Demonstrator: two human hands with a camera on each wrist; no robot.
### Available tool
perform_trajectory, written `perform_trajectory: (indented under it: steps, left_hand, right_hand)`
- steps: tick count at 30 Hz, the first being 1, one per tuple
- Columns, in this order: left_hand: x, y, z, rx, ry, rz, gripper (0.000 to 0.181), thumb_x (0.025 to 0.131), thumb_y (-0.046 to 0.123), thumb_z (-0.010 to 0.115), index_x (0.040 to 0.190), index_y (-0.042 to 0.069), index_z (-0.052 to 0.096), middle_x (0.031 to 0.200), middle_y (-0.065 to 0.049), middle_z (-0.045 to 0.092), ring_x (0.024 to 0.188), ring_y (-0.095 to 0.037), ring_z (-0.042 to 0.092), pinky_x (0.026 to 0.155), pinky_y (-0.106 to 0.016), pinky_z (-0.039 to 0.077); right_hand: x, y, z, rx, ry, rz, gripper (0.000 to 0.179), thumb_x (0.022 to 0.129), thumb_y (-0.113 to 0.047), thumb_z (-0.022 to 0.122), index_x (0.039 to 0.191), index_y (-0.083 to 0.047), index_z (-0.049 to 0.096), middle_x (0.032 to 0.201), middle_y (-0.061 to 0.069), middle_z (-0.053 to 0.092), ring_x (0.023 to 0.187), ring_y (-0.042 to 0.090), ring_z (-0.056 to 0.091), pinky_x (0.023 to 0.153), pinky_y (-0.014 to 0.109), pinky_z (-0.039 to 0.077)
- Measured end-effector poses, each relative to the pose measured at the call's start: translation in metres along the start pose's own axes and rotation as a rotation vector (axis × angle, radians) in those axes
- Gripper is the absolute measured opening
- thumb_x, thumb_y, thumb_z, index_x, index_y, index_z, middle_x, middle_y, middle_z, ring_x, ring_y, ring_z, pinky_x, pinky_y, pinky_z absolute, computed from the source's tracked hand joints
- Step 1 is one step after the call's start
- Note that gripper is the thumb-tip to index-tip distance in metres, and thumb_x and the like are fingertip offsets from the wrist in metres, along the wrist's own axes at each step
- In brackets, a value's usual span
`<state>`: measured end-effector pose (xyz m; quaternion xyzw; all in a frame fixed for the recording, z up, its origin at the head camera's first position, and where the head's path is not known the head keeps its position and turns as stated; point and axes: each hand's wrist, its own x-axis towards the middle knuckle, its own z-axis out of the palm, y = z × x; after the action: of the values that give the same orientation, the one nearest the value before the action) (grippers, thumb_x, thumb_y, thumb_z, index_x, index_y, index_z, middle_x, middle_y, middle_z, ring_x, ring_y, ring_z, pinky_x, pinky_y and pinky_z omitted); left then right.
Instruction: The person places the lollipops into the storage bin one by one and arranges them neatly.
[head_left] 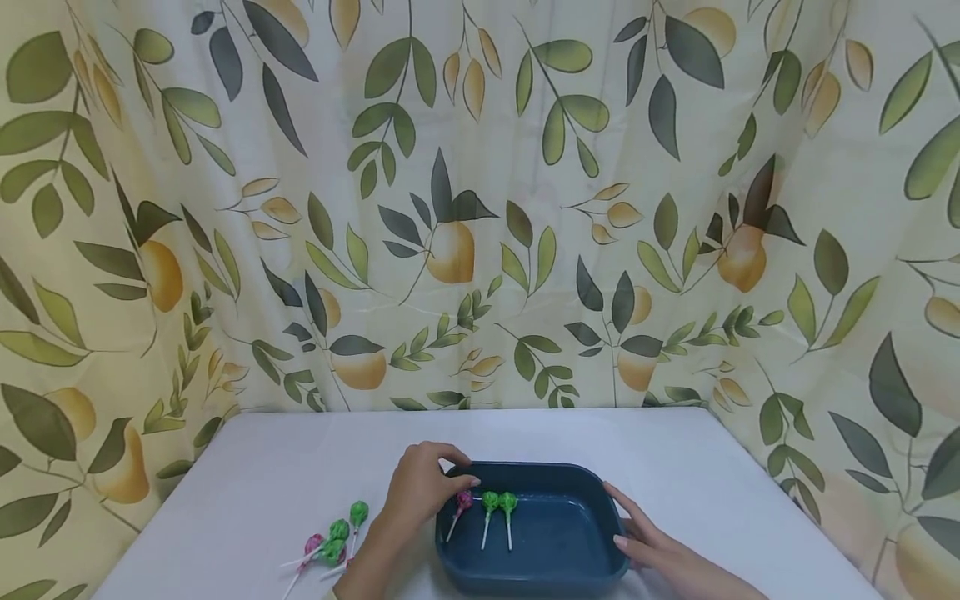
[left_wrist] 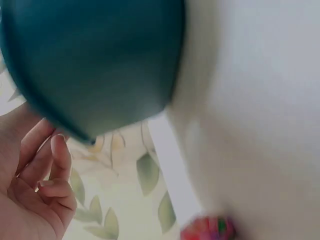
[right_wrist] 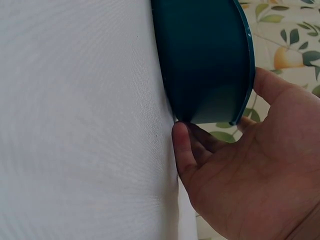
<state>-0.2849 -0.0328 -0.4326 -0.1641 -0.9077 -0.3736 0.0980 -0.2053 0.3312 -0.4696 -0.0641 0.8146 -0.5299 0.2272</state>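
Note:
A dark blue rectangular tray (head_left: 551, 533) with raised walls stands near the table's front edge. Inside at its left end lie a pink lollipop (head_left: 464, 500) and two green lollipops (head_left: 498, 502), sticks toward me. My left hand (head_left: 422, 486) reaches over the tray's far left corner, thumb just above the pink lollipop's head, with a gap between thumb and forefinger. In the left wrist view its other fingers (left_wrist: 61, 157) are loosely bent beside the rim. My right hand (head_left: 651, 546) holds the tray's right end, thumb and fingers spread along the wall.
Several green and pink lollipops (head_left: 339, 531) lie in a loose pile on the white-covered table (head_left: 315, 450), left of the tray and partly behind my left forearm. A leaf-and-fruit patterned curtain (head_left: 480, 317) hangs behind and along both sides.

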Motion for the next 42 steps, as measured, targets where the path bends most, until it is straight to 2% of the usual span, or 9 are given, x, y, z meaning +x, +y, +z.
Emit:
perform_trajectory:
  steps: [2, 4, 11, 18, 22, 26, 31, 37, 42]
  left_hand:
    - [-0.002, -0.004, -0.008, 0.003, -0.014, -0.010, 0.022, 0.078, 0.027, 0.093, 0.094, 0.017, 0.083, 0.091, 0.007, 0.075, 0.069, -0.013, 0.056, 0.061, -0.033, 0.048]
    - [-0.004, -0.008, -0.015, 0.013, -0.027, -0.015, 0.021, 0.079, 0.027, 0.092, 0.095, 0.016, 0.083, 0.091, 0.006, 0.075, 0.068, -0.013, 0.054, 0.060, -0.032, 0.045]
    - [-0.013, -0.021, -0.033, 0.055, -0.047, -0.041, 0.023, 0.078, 0.026, 0.093, 0.096, 0.015, 0.082, 0.094, 0.003, 0.074, 0.073, -0.015, 0.055, 0.062, -0.033, 0.049]
    - [-0.021, -0.037, -0.049, 0.048, -0.058, -0.161, 0.024, 0.078, 0.024, 0.093, 0.097, 0.016, 0.081, 0.099, 0.001, 0.071, 0.081, -0.018, 0.055, 0.070, -0.036, 0.053]
    - [-0.026, -0.053, -0.057, 0.054, -0.066, -0.155, 0.024, 0.078, 0.024, 0.092, 0.098, 0.015, 0.081, 0.097, 0.003, 0.071, 0.079, -0.018, 0.055, 0.068, -0.036, 0.050]
    - [-0.036, -0.069, -0.066, 0.054, -0.069, -0.152, 0.022, 0.079, 0.022, 0.092, 0.096, 0.014, 0.081, 0.095, 0.003, 0.072, 0.076, -0.018, 0.054, 0.067, -0.036, 0.047]
    - [-0.048, -0.085, -0.076, 0.039, -0.062, -0.188, 0.021, 0.078, 0.019, 0.092, 0.095, 0.012, 0.081, 0.096, 0.001, 0.074, 0.075, -0.017, 0.054, 0.066, -0.036, 0.047]
    - [-0.056, -0.096, -0.090, 0.014, -0.041, -0.269, 0.020, 0.077, 0.019, 0.093, 0.092, 0.014, 0.080, 0.097, 0.002, 0.071, 0.077, -0.019, 0.053, 0.066, -0.036, 0.046]
    - [-0.062, -0.108, -0.098, 0.038, -0.055, -0.279, 0.021, 0.076, 0.018, 0.093, 0.092, 0.015, 0.080, 0.095, 0.002, 0.073, 0.075, -0.018, 0.054, 0.067, -0.035, 0.047]
  right_hand:
    - [0.001, 0.000, 0.001, 0.011, 0.007, 0.015, 0.075, 0.111, -0.043, 0.043, 0.167, -0.020, -0.002, 0.157, 0.042, 0.017, 0.138, 0.064, 0.027, 0.096, 0.085, 0.024]
    - [0.002, -0.001, 0.002, 0.017, 0.013, 0.026, 0.076, 0.110, -0.043, 0.043, 0.167, -0.020, -0.002, 0.156, 0.042, 0.018, 0.137, 0.065, 0.028, 0.095, 0.086, 0.024]
    - [0.005, -0.001, 0.001, 0.040, 0.018, 0.036, 0.078, 0.110, -0.044, 0.043, 0.166, -0.016, -0.004, 0.155, 0.044, 0.019, 0.136, 0.067, 0.028, 0.095, 0.085, 0.025]
    - [0.004, 0.001, -0.002, 0.056, 0.009, 0.025, 0.077, 0.111, -0.043, 0.041, 0.165, -0.016, -0.006, 0.155, 0.045, 0.015, 0.136, 0.069, 0.024, 0.094, 0.085, 0.027]
    - [0.003, 0.001, -0.003, 0.062, -0.001, 0.017, 0.077, 0.111, -0.043, 0.040, 0.165, -0.015, -0.006, 0.155, 0.046, 0.014, 0.138, 0.069, 0.020, 0.095, 0.084, 0.028]
    - [0.003, 0.003, -0.002, 0.061, -0.030, -0.021, 0.077, 0.112, -0.041, 0.039, 0.165, -0.013, -0.009, 0.157, 0.046, 0.006, 0.141, 0.070, 0.008, 0.098, 0.082, 0.027]
    - [0.005, 0.007, 0.000, 0.067, -0.037, -0.036, 0.076, 0.112, -0.041, 0.039, 0.164, -0.012, -0.009, 0.157, 0.047, 0.003, 0.139, 0.072, 0.003, 0.097, 0.081, 0.032]
    - [0.008, 0.007, -0.001, 0.070, -0.028, -0.029, 0.076, 0.112, -0.041, 0.039, 0.165, -0.014, -0.009, 0.158, 0.045, 0.001, 0.140, 0.071, 0.002, 0.097, 0.081, 0.032]
    - [0.009, 0.005, 0.000, 0.070, -0.027, -0.028, 0.076, 0.112, -0.042, 0.039, 0.165, -0.014, -0.009, 0.158, 0.045, 0.000, 0.140, 0.071, 0.001, 0.096, 0.081, 0.031]
